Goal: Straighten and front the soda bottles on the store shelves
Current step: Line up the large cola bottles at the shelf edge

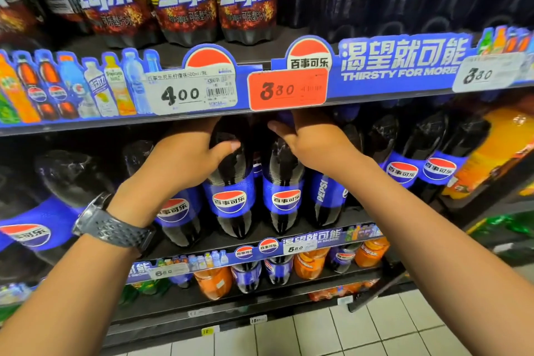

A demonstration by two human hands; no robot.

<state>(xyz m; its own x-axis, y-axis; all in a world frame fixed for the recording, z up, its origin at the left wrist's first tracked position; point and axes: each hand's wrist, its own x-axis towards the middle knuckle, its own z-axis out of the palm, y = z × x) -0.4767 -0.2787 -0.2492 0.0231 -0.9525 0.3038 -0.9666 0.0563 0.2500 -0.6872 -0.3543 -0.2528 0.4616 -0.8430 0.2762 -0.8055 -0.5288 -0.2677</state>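
Note:
A row of large dark cola bottles with blue labels stands on the middle shelf (260, 235). My left hand (185, 159), with a watch on its wrist, grips the upper body of one bottle (229, 202), thumb across its front. My right hand (310, 139) grips the neck and shoulder of the neighbouring bottle (284, 196); its fingertips are hidden under the shelf strip above. Both of these labels face forward. The bottle (325, 196) to their right shows its label sideways.
The shelf above carries smaller cola bottles (179, 0) behind a blue price strip with a red tag (287, 89). Orange soda (491, 150) stands at the far right. Lower shelves hold orange and cola bottles (277, 269). White floor tiles (375, 332) lie below.

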